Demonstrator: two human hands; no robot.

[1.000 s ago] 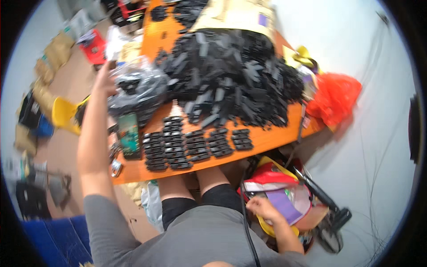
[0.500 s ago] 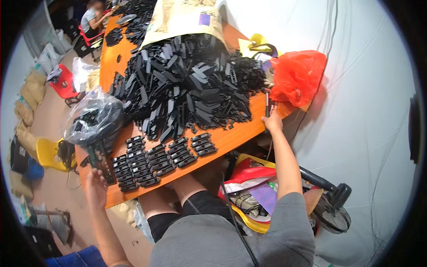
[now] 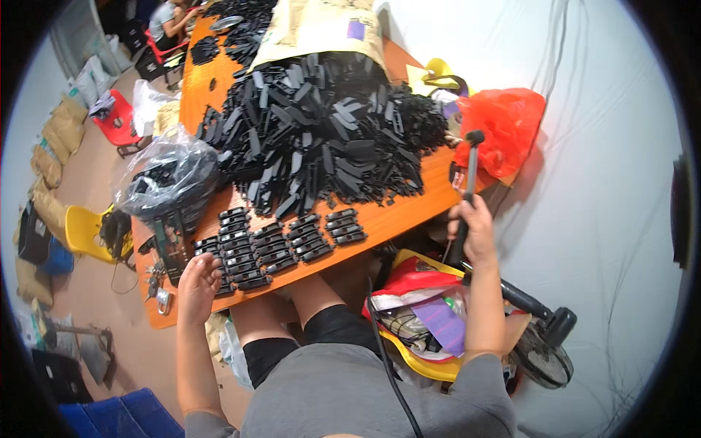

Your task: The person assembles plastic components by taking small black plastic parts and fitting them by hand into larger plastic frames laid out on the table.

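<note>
My right hand [image 3: 473, 228] grips a hammer [image 3: 471, 171] by its black handle, past the table's right front edge. The hammer stands upright, with a grey shaft and a small dark head at the top. My left hand [image 3: 198, 285] is at the front left of the table, fingers loosely bent, and I see nothing in it. It partly covers the left end of several columns of black plastic assemblies [image 3: 268, 246]. Just behind it lies a dark strip-shaped piece [image 3: 174, 252]. Keys and a padlock [image 3: 163, 298] lie to its left.
A large heap of black plastic parts [image 3: 321, 139] spills from a paper sack [image 3: 321, 33] on the orange table [image 3: 394, 219]. A clear bag [image 3: 168, 175] stands left and a red bag [image 3: 504, 128] right. Below right are a filled yellow-edged container [image 3: 416, 365] and a fan [image 3: 544, 358].
My right hand has brought the hammer up and toward me from beside the red bag. My left hand has moved right, toward the assemblies, uncovering the keys and padlock. The view has shifted slightly.
</note>
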